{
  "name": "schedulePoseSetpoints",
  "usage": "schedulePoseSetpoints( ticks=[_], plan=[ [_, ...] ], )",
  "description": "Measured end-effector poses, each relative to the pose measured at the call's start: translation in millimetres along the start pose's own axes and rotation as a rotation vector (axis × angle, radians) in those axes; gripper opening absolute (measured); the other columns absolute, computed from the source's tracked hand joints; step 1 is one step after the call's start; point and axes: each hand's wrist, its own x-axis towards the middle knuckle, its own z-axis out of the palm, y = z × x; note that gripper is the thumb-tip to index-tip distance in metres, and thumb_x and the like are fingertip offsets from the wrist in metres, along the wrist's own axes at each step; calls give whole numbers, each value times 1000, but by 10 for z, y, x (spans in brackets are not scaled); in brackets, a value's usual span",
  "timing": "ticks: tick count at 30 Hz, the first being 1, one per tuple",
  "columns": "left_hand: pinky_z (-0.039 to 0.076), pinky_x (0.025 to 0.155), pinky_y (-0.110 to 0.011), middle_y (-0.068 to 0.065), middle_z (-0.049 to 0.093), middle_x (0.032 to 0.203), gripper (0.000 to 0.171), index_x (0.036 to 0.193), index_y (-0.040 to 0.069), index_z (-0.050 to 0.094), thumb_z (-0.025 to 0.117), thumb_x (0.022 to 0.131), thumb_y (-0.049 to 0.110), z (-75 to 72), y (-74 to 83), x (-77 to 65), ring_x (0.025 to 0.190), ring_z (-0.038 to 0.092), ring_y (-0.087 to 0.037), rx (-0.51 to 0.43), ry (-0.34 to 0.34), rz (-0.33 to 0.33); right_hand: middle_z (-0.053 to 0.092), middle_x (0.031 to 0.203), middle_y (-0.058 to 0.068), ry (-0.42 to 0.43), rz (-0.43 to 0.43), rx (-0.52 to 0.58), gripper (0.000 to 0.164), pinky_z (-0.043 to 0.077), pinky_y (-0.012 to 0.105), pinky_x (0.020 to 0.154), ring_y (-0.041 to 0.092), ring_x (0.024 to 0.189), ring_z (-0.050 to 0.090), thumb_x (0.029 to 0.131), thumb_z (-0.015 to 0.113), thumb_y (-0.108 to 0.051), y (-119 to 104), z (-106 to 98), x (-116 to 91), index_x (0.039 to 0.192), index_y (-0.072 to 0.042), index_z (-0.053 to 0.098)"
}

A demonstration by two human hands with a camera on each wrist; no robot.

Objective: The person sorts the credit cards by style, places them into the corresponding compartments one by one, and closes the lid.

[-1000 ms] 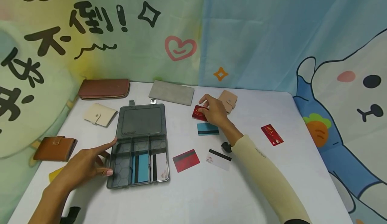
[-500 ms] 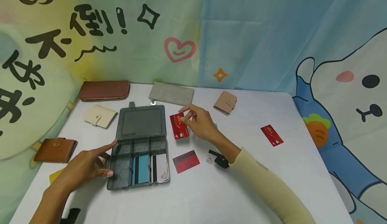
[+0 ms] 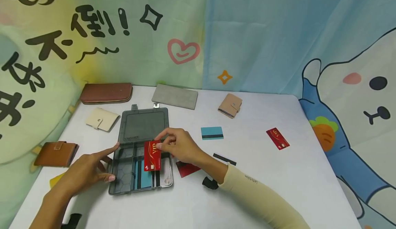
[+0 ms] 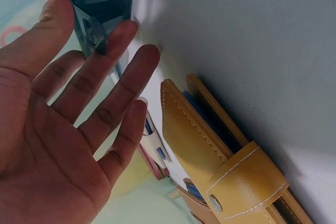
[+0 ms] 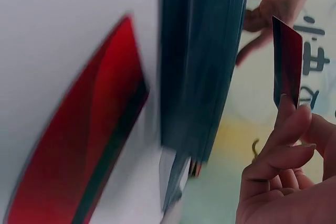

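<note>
My right hand (image 3: 182, 146) pinches a red VIP card (image 3: 151, 158) between thumb and fingers, holding it upright over a grey plastic box (image 3: 122, 182) with its lid laid back. In the right wrist view the same card stands above the box's side wall. Inside the box's middle compartment lies a blue card (image 3: 146, 181), partly covered by the VIP card; a white card (image 3: 167, 176) lies in the right compartment. My left hand (image 3: 85, 170), fingers extended and spread, touches the box's left side. Just right of the box is a red striped card (image 3: 186, 169), partly behind my right hand.
A blue card (image 3: 211, 133), a mostly hidden white card (image 3: 225, 159) and another red VIP card (image 3: 277, 138) lie to the right. Wallets in brown (image 3: 57, 154), cream (image 3: 102, 119), dark brown (image 3: 106, 93), grey (image 3: 175, 96) and tan (image 3: 230, 105) line the left and back.
My right hand has lifted the red VIP card from beside the tan wallet and carried it left and nearer, over the box. My left hand stays at the box's side.
</note>
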Motion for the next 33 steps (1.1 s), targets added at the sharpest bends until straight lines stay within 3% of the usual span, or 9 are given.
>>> schedulePoseSetpoints(
  ticks=[4,9,16,23,29,33],
  plan=[
    [54,73,-39,-2,75,100,99,153,20,42,89,68,38,-3,0,16,73,65,-2,-18,-30,-24,74,85,12,-58,-12,38,16,50,28,52,42,60,60,96,68,-26,-41,231,56,112,-23,68],
    [55,73,-39,-3,75,100,99,152,19,42,88,68,42,-4,-11,22,72,66,-2,-29,-41,-23,75,80,7,-96,0,10,13,53,28,53,33,55,62,95,70,-26,-107,535,160,108,-24,69],
    [55,73,-41,-3,75,100,99,153,18,42,88,68,41,-5,-11,17,71,66,-2,-26,-32,-19,74,73,-5,-159,-4,-168,20,52,22,57,16,50,63,94,71,-29,-108,735,261,113,-23,69],
    [54,72,-39,-4,74,101,101,153,19,41,88,67,41,-5,-4,9,74,66,-5,-29,-52,-49,72,77,-9,-140,-54,-190,23,51,20,65,13,55,63,94,71,-31,-11,568,209,115,-20,68],
    [55,73,-40,-8,74,103,103,154,19,39,89,66,40,3,2,14,77,68,-10,-34,-67,-63,69,79,-12,-105,-91,-153,28,43,22,54,11,51,49,92,73,-32,99,238,54,115,-17,69],
    [55,74,-42,-8,74,103,103,154,19,40,90,65,39,6,10,15,76,68,-10,-24,-57,-59,69,82,-11,-81,-54,-181,32,45,25,52,14,52,52,89,76,-33,229,11,-92,115,-17,69]
  ],
)
